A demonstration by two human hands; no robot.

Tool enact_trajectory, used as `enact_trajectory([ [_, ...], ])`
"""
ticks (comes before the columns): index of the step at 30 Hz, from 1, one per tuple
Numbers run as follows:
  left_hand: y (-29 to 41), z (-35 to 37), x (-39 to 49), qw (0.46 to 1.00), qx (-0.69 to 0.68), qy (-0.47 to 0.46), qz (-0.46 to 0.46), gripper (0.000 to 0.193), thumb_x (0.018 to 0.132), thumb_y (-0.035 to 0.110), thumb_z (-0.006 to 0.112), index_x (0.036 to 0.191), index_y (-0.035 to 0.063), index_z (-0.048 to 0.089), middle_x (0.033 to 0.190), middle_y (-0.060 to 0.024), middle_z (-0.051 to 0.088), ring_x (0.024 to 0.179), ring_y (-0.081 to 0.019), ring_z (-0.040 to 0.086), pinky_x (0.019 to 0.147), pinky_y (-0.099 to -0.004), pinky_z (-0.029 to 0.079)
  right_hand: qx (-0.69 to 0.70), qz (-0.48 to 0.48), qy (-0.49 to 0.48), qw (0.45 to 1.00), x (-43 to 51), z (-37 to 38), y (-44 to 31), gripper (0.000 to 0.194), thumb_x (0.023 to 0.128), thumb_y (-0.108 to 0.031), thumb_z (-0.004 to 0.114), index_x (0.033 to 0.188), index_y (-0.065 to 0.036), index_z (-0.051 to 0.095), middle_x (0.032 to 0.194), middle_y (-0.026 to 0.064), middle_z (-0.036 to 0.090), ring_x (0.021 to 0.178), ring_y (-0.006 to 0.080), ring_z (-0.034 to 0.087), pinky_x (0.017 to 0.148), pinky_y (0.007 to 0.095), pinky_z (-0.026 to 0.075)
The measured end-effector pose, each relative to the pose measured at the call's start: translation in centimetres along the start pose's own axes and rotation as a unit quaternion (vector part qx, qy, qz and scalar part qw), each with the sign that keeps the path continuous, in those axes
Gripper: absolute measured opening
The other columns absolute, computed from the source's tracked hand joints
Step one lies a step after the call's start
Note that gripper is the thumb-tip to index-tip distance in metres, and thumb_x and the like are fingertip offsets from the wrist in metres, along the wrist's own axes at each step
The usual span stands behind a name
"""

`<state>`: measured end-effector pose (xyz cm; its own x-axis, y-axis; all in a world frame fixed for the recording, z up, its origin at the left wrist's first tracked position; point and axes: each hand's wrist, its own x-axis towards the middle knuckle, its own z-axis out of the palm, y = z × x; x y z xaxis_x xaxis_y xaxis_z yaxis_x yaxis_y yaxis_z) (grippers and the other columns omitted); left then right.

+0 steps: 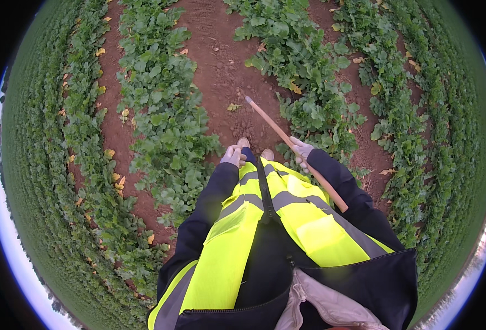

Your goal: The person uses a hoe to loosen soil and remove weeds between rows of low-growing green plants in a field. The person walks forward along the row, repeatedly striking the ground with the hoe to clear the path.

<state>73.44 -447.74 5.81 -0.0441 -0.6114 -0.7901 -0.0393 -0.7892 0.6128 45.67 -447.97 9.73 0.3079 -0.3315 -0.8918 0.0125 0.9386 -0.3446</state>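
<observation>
My right hand (301, 153), in a pale glove, is closed around a long wooden pole (324, 183), probably a tool handle. The pole slants from beside my right forearm up and left to a whitish metal-looking tip (248, 100) over the bare soil; whether a blade is attached there cannot be told. My left hand (233, 156), gloved too, is held in front of my vest with its fingers curled; nothing shows in it. Between the hands hang the edges of a yellow reflective vest (243, 214) over a dark jacket.
Leafy green crop rows (160, 99) run on my left, and more rows (309, 82) on my right, some with yellowed leaves. A strip of reddish-brown soil (214, 49) lies ahead. My boots (243, 142) stand on it, close to the plants.
</observation>
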Motion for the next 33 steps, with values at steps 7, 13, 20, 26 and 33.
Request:
enact_trajectory([
  [7,-0.1,-0.9,-0.1,0.998,-0.025,0.049,0.008,0.026,0.087,0.024,0.036,0.106,0.0088,0.045,0.078,-0.0089,0.058,0.055,-0.0115,0.052,0.051,-0.0246,0.042,-0.207,-0.012,0.114,0.971,0.6,-1.0,-1.2,0.047,0.088,-0.03,0.038,0.131,-0.035,0.022,0.052,0.0034,0.043,0.033,0.0138,0.042,0.029,0.0287,0.038],
  [13,2.2,-1.8,3.3,0.995,-0.089,0.032,-0.001,0.028,0.089,0.024,0.034,0.11,0.0079,0.041,0.078,-0.0087,0.055,0.055,-0.0114,0.05,0.051,-0.0244,0.043,-0.254,-0.07,0.178,0.948,1.6,-0.7,-8.2,0.05,0.087,-0.029,0.038,0.133,-0.032,0.019,0.053,0.0052,0.043,0.033,0.0144,0.042,0.032,0.029,0.039],
  [20,7.2,-2.9,9.6,0.989,-0.145,-0.002,-0.001,0.023,0.089,0.02,0.035,0.106,0.0072,0.04,0.074,-0.0092,0.053,0.049,-0.0106,0.047,0.045,-0.0241,0.04,-0.649,-0.033,0.263,0.713,7.7,-4.9,-15.9,0.058,0.085,-0.032,0.038,0.135,-0.02,0.011,0.069,0.0159,0.056,0.053,0.0254,0.056,0.051,0.0369,0.045],
  [26,11.7,-5.4,13.0,0.987,-0.162,-0.008,-0.013,0.024,0.088,0.019,0.033,0.107,0.0067,0.042,0.07,-0.0073,0.053,0.049,-0.0096,0.047,0.043,-0.0223,0.038,-0.457,0.002,0.246,0.855,13.7,-3.9,-20.3,0.055,0.088,-0.029,0.039,0.135,-0.028,0.01,0.061,0.0105,0.051,0.045,0.0234,0.052,0.045,0.0382,0.044],
  [33,14.0,-7.3,16.4,0.98,-0.192,-0.008,-0.04,0.021,0.087,0.021,0.035,0.102,0.0082,0.042,0.068,-0.0084,0.053,0.043,-0.009,0.042,0.038,-0.0227,0.034,0.2,-0.056,0.061,0.976,15.2,-0.4,-20.1,0.044,0.087,-0.04,0.041,0.124,-0.05,0.019,0.054,0.0013,0.041,0.037,0.0181,0.04,0.036,0.0356,0.04],
])
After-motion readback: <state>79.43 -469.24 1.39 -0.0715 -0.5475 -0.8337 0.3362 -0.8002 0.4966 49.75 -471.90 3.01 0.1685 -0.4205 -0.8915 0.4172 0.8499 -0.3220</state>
